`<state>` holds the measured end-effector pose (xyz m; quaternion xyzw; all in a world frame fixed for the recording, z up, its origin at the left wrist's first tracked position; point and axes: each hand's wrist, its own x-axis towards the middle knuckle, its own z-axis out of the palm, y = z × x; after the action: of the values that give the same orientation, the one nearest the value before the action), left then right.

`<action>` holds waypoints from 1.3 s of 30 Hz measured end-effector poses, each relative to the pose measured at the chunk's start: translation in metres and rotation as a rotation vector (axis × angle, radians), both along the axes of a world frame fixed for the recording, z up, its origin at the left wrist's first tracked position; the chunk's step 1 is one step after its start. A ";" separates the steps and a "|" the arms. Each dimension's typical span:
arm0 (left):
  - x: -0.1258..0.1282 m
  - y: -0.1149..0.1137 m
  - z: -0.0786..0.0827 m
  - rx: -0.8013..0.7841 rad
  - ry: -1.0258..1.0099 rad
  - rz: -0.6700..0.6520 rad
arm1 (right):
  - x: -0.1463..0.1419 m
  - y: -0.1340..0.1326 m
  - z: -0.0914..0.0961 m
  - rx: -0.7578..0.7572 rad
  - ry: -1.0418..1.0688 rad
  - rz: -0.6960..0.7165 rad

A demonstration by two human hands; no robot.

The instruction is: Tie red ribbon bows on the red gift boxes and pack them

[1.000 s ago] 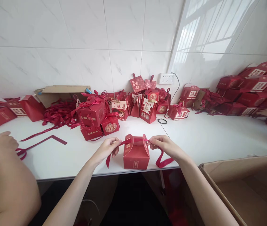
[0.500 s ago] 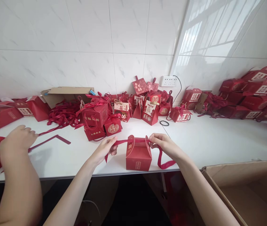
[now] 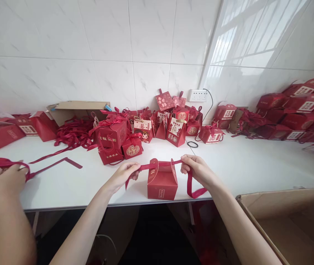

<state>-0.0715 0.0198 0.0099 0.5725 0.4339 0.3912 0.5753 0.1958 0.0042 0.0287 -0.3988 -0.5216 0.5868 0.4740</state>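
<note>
A small red gift box (image 3: 162, 183) stands at the front edge of the white table (image 3: 245, 165), its two rounded top flaps upright. A red ribbon (image 3: 192, 186) runs through the flaps and out both sides. My left hand (image 3: 124, 175) pinches the ribbon just left of the box. My right hand (image 3: 198, 170) pinches it just right of the box, and the loose end curls down over the table edge. Both hands are closed on the ribbon, which is stretched between them.
Several finished red boxes (image 3: 112, 134) cluster by the tiled wall, beside loose ribbons (image 3: 74, 134) and a flat cardboard box (image 3: 76, 109). More red boxes (image 3: 292, 110) pile at the right. An open carton (image 3: 289, 221) sits low right. Another person's hand (image 3: 3, 182) holds ribbon at the left.
My right hand has drawn the ribbon a little further right, away from the box flap. The other person's hand at the left has dropped lower and left, now gripping a ribbon.
</note>
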 end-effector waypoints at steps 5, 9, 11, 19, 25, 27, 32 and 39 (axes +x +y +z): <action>0.004 0.003 0.009 -0.063 -0.198 0.052 | -0.003 0.000 -0.004 -0.022 0.024 0.080; 0.009 0.012 0.024 -0.059 -0.399 0.085 | -0.007 0.003 -0.007 0.012 0.010 0.134; 0.015 0.017 0.034 -0.040 -0.453 0.087 | -0.008 0.004 -0.006 0.020 -0.015 0.143; 0.034 0.027 0.061 -0.016 -0.507 -0.002 | -0.009 0.000 0.003 0.007 -0.180 0.128; 0.033 0.027 0.063 0.022 -0.481 0.030 | -0.005 0.005 0.005 0.089 -0.430 0.105; 0.030 0.026 0.061 0.014 -0.426 0.060 | -0.002 0.006 0.011 0.104 -0.504 0.109; 0.018 0.022 0.051 -0.002 -0.258 0.072 | 0.006 0.005 0.034 0.162 -0.614 0.159; 0.005 0.019 0.037 -0.029 -0.030 0.048 | 0.005 0.005 0.052 0.168 -0.681 0.058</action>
<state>-0.0665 0.0393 0.0471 0.5477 0.4445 0.4069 0.5804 0.2006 0.0089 0.0810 -0.5162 -0.7073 0.3884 0.2871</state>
